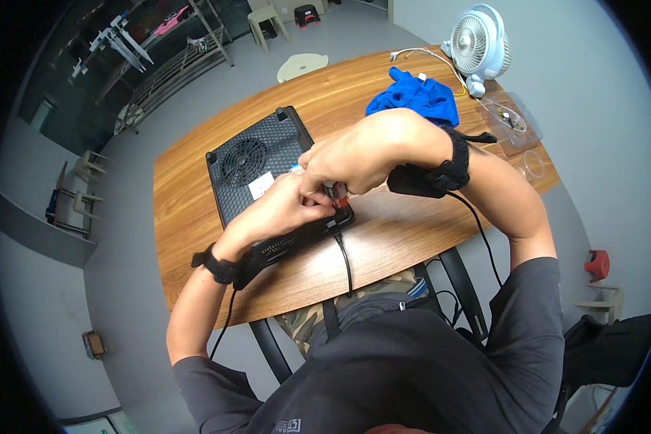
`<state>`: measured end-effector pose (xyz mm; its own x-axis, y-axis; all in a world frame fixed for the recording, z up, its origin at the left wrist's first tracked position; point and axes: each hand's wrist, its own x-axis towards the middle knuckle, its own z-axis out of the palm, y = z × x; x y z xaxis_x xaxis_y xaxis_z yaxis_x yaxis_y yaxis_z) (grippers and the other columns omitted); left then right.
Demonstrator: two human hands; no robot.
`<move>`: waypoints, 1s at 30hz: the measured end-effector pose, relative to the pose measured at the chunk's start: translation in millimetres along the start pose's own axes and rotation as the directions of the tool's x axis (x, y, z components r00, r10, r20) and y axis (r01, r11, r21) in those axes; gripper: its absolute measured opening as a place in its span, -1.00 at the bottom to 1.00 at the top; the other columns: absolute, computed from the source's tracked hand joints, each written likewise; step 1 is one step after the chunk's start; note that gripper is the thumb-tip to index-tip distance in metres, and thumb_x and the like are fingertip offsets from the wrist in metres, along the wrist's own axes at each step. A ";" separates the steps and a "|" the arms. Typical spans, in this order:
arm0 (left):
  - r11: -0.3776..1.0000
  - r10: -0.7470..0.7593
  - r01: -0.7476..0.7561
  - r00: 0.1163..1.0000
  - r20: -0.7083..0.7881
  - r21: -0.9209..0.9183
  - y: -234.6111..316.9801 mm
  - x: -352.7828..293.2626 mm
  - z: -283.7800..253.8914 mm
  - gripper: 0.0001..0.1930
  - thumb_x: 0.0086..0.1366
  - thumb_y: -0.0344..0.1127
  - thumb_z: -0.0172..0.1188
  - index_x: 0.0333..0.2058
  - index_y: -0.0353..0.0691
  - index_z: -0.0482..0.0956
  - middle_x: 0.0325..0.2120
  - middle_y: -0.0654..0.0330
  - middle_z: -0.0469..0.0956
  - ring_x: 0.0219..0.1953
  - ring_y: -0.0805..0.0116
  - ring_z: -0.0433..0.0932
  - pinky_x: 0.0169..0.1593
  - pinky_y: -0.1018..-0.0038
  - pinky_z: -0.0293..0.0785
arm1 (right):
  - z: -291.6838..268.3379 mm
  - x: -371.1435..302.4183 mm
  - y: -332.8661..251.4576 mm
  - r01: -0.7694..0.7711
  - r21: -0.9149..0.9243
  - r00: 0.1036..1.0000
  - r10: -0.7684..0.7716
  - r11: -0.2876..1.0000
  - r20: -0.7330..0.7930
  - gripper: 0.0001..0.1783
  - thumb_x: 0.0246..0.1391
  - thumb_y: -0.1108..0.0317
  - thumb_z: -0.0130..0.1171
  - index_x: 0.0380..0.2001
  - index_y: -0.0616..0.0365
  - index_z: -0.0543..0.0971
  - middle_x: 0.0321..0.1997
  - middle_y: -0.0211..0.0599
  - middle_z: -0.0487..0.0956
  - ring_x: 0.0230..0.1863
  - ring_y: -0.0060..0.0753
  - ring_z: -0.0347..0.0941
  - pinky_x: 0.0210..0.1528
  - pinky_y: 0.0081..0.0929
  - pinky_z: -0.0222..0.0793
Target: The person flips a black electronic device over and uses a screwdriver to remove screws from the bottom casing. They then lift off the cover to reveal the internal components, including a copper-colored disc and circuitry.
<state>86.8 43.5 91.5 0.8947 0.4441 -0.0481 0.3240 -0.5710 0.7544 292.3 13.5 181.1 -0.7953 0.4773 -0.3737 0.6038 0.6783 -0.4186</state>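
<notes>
A flat black device with a round fan grille and corner feet lies on the wooden table, a white label on its face. Both my hands meet over its near right corner. My right hand is bent over from above, its fingers closed round a small thing with a clear and red-orange part; its kind is mostly hidden. My left hand rests along the near edge of the device, thumb and fingers pinched beside that small thing. What the left fingers grip, if anything, is hidden. A black cable runs from below the corner to the table edge.
A crumpled blue cloth lies beyond my right hand. At the far right stand a light-blue fan with a white cord, a clear plastic tray and a clear cup. Black straps with boxes and cables sit on both wrists.
</notes>
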 end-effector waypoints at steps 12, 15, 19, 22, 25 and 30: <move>0.990 -0.034 0.060 0.980 -0.195 0.130 0.2 9.5 24.7 -0.72 0.19 -0.30 0.48 -0.19 -0.32 0.69 -0.38 0.17 0.73 -0.31 0.43 0.69 -0.19 0.46 0.58 | 17.5 -24.8 -7.3 -0.207 -0.244 0.893 0.082 0.947 -0.442 -0.45 0.20 -0.11 0.23 -0.17 0.25 0.57 -0.32 -0.02 0.63 -0.26 0.11 0.64 -0.25 -0.13 0.55; 0.989 -0.051 0.074 0.984 -0.173 0.131 3.7 8.9 24.6 -0.75 0.19 -0.32 0.48 -0.22 -0.33 0.70 -0.38 0.17 0.74 -0.33 0.39 0.70 -0.21 0.44 0.59 | 30.0 -18.8 -5.4 -0.239 -0.233 0.858 0.093 0.943 -0.504 -0.50 0.21 -0.08 0.23 -0.22 0.23 0.64 -0.48 -0.03 0.66 -0.36 0.13 0.66 -0.31 -0.11 0.58; 0.994 -0.069 0.086 0.969 -0.236 0.064 13.5 8.5 27.1 -0.76 0.15 -0.29 0.51 -0.27 -0.28 0.73 -0.38 0.07 0.75 -0.31 0.22 0.75 -0.18 0.34 0.62 | 34.0 -28.5 -8.7 -0.122 -0.091 0.879 0.065 0.988 -0.472 -0.58 0.31 0.05 0.14 -0.16 0.26 0.49 -0.46 0.06 0.62 -0.30 0.20 0.62 -0.28 -0.02 0.51; 0.997 -0.008 0.028 0.965 -0.261 0.072 7.8 11.6 31.4 -0.74 0.15 -0.25 0.52 -0.41 -0.32 0.67 -0.50 0.09 0.69 -0.44 0.29 0.67 -0.31 0.36 0.56 | 30.9 -33.3 -8.1 -0.137 -0.047 0.912 0.107 0.989 -0.395 -0.61 0.30 0.08 0.15 -0.07 0.22 0.46 -0.42 0.06 0.63 -0.23 0.21 0.61 -0.23 0.01 0.50; 0.995 -0.049 0.069 0.971 -0.235 0.077 -26.5 7.6 29.0 -0.76 0.20 -0.28 0.48 -0.40 -0.33 0.64 -0.47 0.15 0.65 -0.41 0.38 0.61 -0.28 0.39 0.52 | 28.7 -35.5 -1.0 -0.116 -0.060 0.929 0.087 0.991 -0.361 -0.60 0.30 0.09 0.16 -0.04 0.20 0.45 -0.40 0.06 0.64 -0.20 0.22 0.61 -0.20 0.01 0.50; 0.995 -0.025 0.047 0.975 -0.220 0.093 -15.9 8.1 25.7 -0.84 0.24 -0.37 0.43 -0.26 -0.33 0.72 -0.31 0.16 0.73 -0.24 0.40 0.70 -0.11 0.42 0.60 | 19.6 -39.7 -13.6 -0.214 -0.144 0.928 0.156 0.966 -0.337 -0.63 0.26 0.12 0.20 -0.18 0.28 0.57 -0.39 0.07 0.67 -0.24 0.17 0.66 -0.23 -0.09 0.56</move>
<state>96.8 38.4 62.3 0.7964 0.5997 0.0784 0.3928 -0.6114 0.6870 316.7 -25.6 185.4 -0.6624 0.7372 -0.1331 0.7461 0.6334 -0.2051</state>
